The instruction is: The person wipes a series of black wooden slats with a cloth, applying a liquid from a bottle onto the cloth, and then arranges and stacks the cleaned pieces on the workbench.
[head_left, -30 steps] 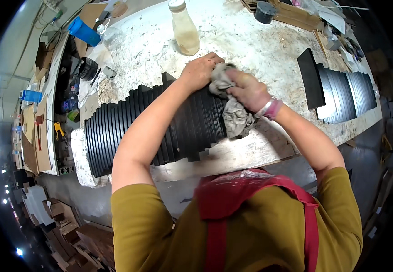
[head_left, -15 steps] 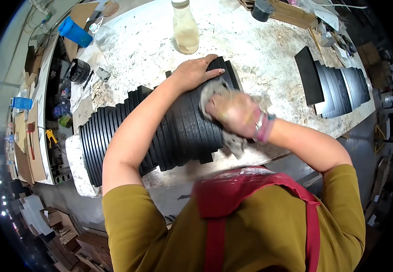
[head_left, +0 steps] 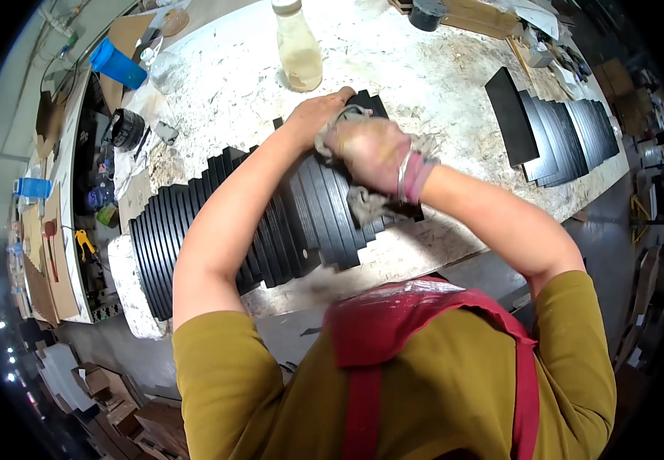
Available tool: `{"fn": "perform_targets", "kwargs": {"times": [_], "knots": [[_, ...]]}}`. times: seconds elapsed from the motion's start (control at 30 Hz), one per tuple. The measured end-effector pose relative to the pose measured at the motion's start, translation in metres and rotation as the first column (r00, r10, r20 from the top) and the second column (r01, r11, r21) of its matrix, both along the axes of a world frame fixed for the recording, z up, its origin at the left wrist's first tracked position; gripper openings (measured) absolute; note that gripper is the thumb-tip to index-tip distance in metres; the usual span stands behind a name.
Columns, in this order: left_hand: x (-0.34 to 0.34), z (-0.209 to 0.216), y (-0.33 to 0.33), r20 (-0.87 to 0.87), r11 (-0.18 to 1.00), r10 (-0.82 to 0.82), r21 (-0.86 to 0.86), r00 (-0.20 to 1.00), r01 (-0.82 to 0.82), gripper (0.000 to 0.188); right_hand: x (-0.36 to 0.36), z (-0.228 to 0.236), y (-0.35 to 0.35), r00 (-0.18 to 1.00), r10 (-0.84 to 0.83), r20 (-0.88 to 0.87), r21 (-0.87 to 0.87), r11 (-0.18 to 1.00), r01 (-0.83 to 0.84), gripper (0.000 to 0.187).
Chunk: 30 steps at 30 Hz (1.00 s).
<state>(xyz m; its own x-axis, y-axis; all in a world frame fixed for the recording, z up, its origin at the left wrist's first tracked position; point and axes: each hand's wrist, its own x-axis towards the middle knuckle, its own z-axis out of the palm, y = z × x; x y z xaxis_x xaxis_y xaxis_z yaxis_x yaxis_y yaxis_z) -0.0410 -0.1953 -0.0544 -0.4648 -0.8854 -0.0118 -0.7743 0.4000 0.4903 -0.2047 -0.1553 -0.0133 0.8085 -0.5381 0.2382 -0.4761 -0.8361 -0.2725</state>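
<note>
A fanned row of black boards (head_left: 309,222) lies on the table in front of me, overlapping like steps. My left hand (head_left: 318,119) rests on the far edge of the boards, fingers stretched out, their tips partly hidden behind the other hand. Bunched in my right hand (head_left: 372,152) is a grey rag (head_left: 366,205), pressed against the boards near their right end; a loose part hangs below the palm. That hand looks gloved, with a pinkish cuff at the wrist. The boards' left end lies over a white block (head_left: 136,295).
Beyond the boards stands a bottle of cloudy liquid (head_left: 300,57). A second fan of black boards (head_left: 562,138) lies at the right of the white, stained table (head_left: 217,84). At far left are a blue bottle (head_left: 119,64), a black roll (head_left: 125,129) and a shelf with a yellow tool (head_left: 84,242).
My right hand has moved left and away from me with the rag, close to my left hand. Uneven steps of the boards at the right end now show more. My left hand stays on the boards.
</note>
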Motion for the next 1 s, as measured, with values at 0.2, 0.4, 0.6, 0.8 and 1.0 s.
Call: {"fn": "perform_targets", "kwargs": {"times": [0.2,0.4,0.6,0.8,1.0], "knots": [[-0.009,0.018,0.005,0.017,0.984,0.120,0.129,0.993,-0.122,0.061,-0.071,0.035,0.056,0.973,0.230,-0.025,0.357,0.911,-0.206,0.028],[0.014,0.055,0.032,0.090,0.993,0.115,0.021,0.989,-0.118,0.096,-0.137,0.059,0.024,0.763,-0.625,0.163,0.910,0.394,0.128,0.035],[-0.006,0.064,0.047,0.296,0.965,-0.054,0.262,0.954,-0.027,0.109,-0.130,-0.031,0.018,0.800,-0.581,-0.153,0.751,0.458,0.476,0.048],[-0.005,0.079,0.030,0.383,0.929,-0.054,0.358,0.922,-0.094,0.092,-0.122,-0.032,0.020,0.860,-0.501,-0.101,0.711,0.568,0.414,0.050],[-0.026,0.082,0.047,0.214,0.999,0.032,-0.014,0.976,-0.030,0.068,-0.134,-0.045,0.006,0.869,-0.494,-0.017,0.766,0.552,0.329,0.052]]}}
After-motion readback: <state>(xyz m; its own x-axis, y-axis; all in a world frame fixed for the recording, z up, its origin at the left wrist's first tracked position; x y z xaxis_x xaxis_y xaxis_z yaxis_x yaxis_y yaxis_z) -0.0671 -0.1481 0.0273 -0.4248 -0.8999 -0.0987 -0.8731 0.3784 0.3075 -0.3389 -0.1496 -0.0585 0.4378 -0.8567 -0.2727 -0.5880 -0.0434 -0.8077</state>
